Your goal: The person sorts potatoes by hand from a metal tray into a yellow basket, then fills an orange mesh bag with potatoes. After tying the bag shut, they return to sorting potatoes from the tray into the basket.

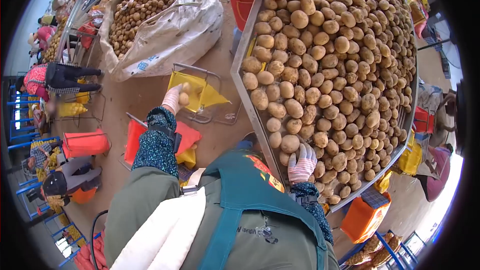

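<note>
My left hand (173,97), in a striped glove, is closed around potatoes (184,99); two of them show. It is held out over a yellow bag (202,95) hung on a metal frame. My right hand (302,165), in a striped glove with pale fingertips, rests on the near edge of a big heap of potatoes (332,70). Its fingers are stretched out over the potatoes, and what lies under the palm is hidden. A metal-rimmed table (250,105) bears the heap.
A large white sack (185,25) full of potatoes stands at the upper left. Red bags (187,137) on a stand are beside my left arm. An orange bag (367,217) hangs by the table's near corner. Several people work at the left and right, one in a purple top (440,172).
</note>
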The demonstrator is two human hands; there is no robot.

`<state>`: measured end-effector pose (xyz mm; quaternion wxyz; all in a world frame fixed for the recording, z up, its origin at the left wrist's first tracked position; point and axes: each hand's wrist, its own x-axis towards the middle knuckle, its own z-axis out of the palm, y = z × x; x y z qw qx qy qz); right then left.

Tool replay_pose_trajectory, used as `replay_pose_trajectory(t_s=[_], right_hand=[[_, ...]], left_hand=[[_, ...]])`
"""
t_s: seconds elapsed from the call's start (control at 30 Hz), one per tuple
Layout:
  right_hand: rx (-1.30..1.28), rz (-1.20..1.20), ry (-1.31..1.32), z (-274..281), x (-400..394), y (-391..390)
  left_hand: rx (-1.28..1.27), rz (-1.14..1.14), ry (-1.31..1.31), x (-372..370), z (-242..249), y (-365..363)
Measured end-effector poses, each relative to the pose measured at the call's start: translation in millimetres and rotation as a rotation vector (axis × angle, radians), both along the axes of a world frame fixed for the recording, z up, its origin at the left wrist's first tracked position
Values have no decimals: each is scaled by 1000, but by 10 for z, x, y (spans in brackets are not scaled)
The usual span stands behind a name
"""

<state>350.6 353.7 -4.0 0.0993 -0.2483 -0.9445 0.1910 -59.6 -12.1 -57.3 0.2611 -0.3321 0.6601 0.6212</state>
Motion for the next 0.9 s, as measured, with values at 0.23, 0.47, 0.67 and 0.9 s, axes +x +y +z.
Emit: replay_pose_trajectory(t_s=[0.23,0.47,0.67,0.9], right_hand=[[-21,-31,13,108,-40,10],[-62,-64,-30,161,-35,17],[-94,-96,-33,119,12,18],[-114,-103,-30,145,-15,33]], left_hand=[[-411,-663,1018,-264,928,2158],[-682,-1101,937,-534,1304,4510],[-367,-912,1190,-641,890,4572],[970,-435,84,-206,1057,3729]])
